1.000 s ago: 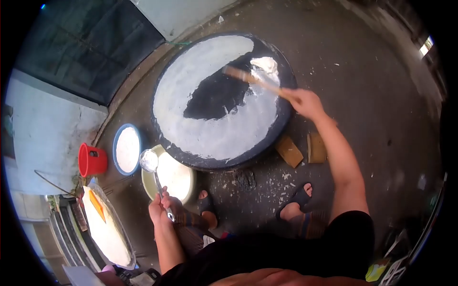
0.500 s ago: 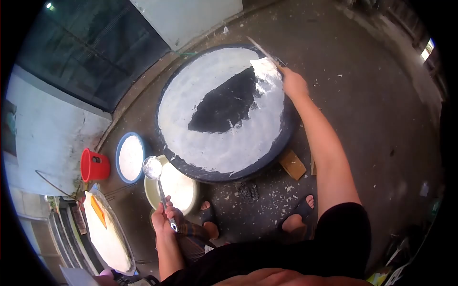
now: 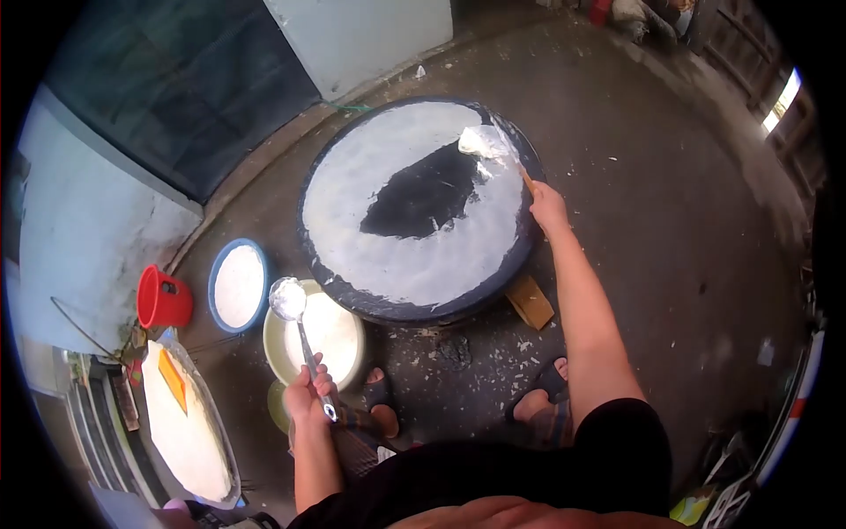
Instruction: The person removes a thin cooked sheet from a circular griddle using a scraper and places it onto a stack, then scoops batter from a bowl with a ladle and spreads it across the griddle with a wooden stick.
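Observation:
My left hand (image 3: 310, 390) is closed around the handle of a metal ladle (image 3: 305, 339), whose bowl is coated with white batter and hangs over the rim of a cream basin (image 3: 356, 363). At the far right of a large round black griddle (image 3: 414, 198), my right hand (image 3: 548, 208) grips the end of a long flat spreader (image 3: 522, 167). White batter (image 3: 485, 144) sits in a thick lump against the spreader's blade. A thin pale layer (image 3: 352, 176) covers much of the griddle, leaving a dark bare patch in the middle.
White batter or flour fills a blue-rimmed basin (image 3: 211, 286) left of the cream one. Beyond it stands a red bucket (image 3: 166, 304). An oval tray (image 3: 231, 423) at lower left carries a pale sheet and an orange flat piece (image 3: 173, 379). A wooden block (image 3: 531, 304) lies by the griddle.
My right hand has shifted slightly toward me, and the spreader's angle has changed, with the batter lump along it. The left hand still holds the ladle near the basin. The whole view has shifted somewhat.

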Motion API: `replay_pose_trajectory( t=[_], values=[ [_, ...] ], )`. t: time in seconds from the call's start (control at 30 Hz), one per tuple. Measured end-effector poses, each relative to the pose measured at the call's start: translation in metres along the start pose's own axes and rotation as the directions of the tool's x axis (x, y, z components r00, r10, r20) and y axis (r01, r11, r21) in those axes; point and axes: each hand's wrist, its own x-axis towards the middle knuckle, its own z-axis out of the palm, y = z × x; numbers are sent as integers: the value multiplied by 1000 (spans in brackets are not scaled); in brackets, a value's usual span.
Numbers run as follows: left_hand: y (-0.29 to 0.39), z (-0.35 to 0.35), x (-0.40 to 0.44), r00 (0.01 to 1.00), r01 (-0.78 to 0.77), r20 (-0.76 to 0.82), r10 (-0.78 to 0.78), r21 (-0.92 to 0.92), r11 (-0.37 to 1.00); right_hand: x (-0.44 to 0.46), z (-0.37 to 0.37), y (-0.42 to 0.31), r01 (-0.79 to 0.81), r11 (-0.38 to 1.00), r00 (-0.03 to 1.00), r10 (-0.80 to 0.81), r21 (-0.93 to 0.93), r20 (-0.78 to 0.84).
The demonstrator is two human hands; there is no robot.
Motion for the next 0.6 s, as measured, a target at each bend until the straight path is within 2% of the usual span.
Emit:
replay_pose_trajectory(
  t=[0.03,0.1,0.13,0.2,0.23,0.3,0.33,0.4,0.43,0.47,0.53,0.57,0.6],
  values=[
    [2,-7,1,999,15,31,-15,11,1000,2,14,9,6,1000,1000,-6,2,2],
    [4,-10,-2,998,17,63,-19,22,1000,-3,31,-8,63,986,985,-36,-157,168],
    [4,-12,-5,998,16,62,-17,16,1000,-9,33,-13,67,985,984,-39,-160,173],
    [7,-12,-5,999,7,35,-7,17,1000,-26,19,-44,12,984,951,43,-176,305],
    [9,-13,-6,999,6,40,-7,14,1000,-33,11,-44,17,984,952,37,-176,303],
    [11,-16,-8,999,-1,52,-1,38,999,-41,-6,-35,3,981,999,4,-192,36],
    [10,-17,-10,999,-3,52,1,31,1000,-40,1,-31,9,981,999,-1,-194,40],
    [10,-13,-15,999,-41,14,40,99,994,-43,19,-16,-4,996,993,15,-87,120],
    [11,-13,-15,999,-39,13,38,97,995,-50,29,-29,91,984,985,-66,-155,158],
    [12,-15,-15,999,-35,26,33,96,995,-59,35,-41,91,983,985,-65,-159,161],
    [16,-18,-17,998,-36,45,32,93,995,-76,27,-82,-13,981,966,62,-194,249],
    [17,-19,-17,998,-16,54,12,66,998,-78,22,-85,65,964,956,14,-257,293],
    [16,-19,-18,998,6,63,-9,40,999,-84,5,-95,67,964,957,12,-257,291]
  ],
)
